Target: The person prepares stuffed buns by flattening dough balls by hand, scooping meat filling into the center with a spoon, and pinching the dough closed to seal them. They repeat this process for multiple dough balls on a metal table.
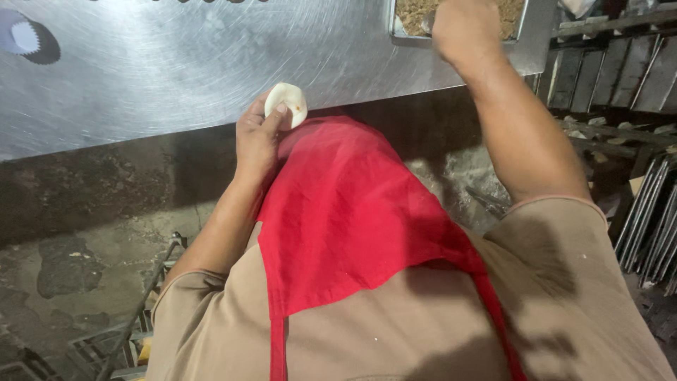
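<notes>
At the centre of the frame, just below the edge of the steel surface (176,70), the left hand (257,137) is closed around a pale folded dough piece (287,103), thumb pressed on its face. At the upper right the right hand (462,28) reaches into a metal tray (532,28) of brown crumbly filling (416,14); it seems curled, but I cannot tell its grip from behind.
</notes>
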